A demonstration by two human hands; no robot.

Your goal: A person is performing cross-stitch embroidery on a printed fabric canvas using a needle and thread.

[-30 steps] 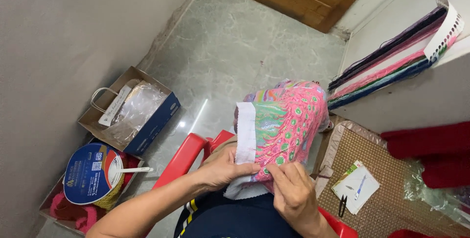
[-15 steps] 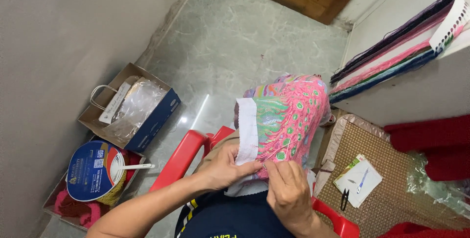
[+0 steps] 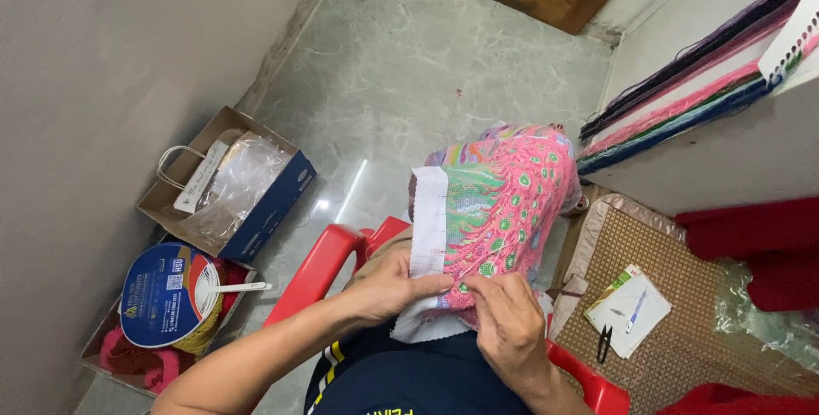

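Cross-stitch cloth (image 3: 495, 210), pink with green spots and a white edge, is draped over the person's lap above the red plastic chair (image 3: 328, 261) and hangs toward the green stone floor (image 3: 444, 65). Its bulk is loose, so I judge it could slide off the knees and drag the work from the fingers. Hanging thread skeins (image 3: 682, 99) sit close enough that a pulled strand might snag. Left hand (image 3: 388, 283) pinches the white edge in a narrow grip; right hand (image 3: 508, 321) has fingertips closed on the lower stitched part, whether around a needle I cannot tell; a slip there could prick a finger
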